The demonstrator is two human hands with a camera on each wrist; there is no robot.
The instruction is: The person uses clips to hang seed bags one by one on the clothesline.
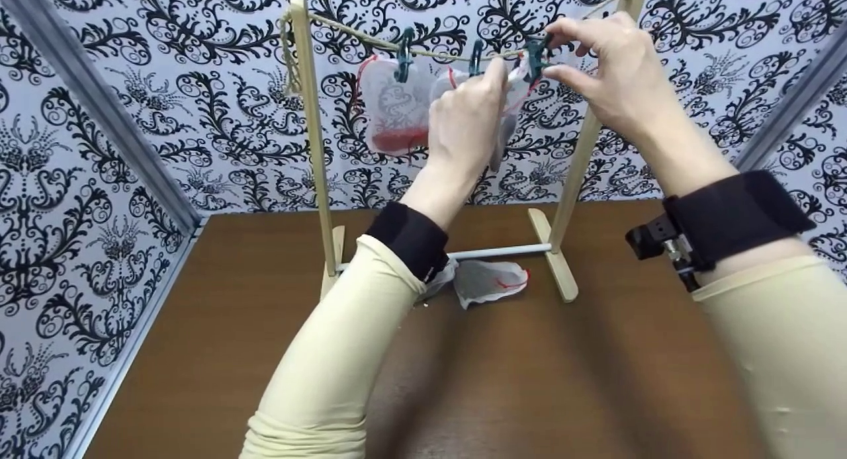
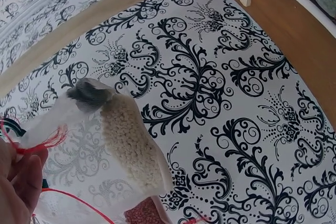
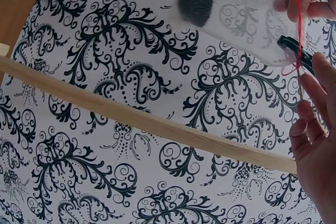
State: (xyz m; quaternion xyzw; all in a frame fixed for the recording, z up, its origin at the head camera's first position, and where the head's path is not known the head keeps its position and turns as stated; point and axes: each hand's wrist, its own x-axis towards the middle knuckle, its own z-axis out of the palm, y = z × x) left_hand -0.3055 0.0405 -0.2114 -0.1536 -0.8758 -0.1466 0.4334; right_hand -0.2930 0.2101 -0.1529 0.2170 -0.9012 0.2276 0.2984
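My right hand (image 1: 615, 69) pinches a dark green clothespin (image 1: 534, 62) between thumb and fingers at the right part of the cord. Between the clothespin's jaws lies the top corner of a white mesh drawstring bag (image 3: 236, 19) with dark contents. My left hand (image 1: 463, 122) pinches this bag's top beside its red drawstring, as the left wrist view shows. Left of it hang a mesh bag with red contents (image 1: 397, 108) and a bag with pale grains (image 2: 131, 140), the latter mostly hidden behind my left hand in the head view.
Two more green clothespins, a left one (image 1: 403, 59) and a middle one (image 1: 475, 57), sit on the cord (image 1: 351, 32) between wooden posts (image 1: 311, 128). On the brown table (image 1: 251, 327), a mesh bag with dark contents (image 1: 490, 284) lies beside another, partly hidden by my left wrist. Patterned walls enclose the table.
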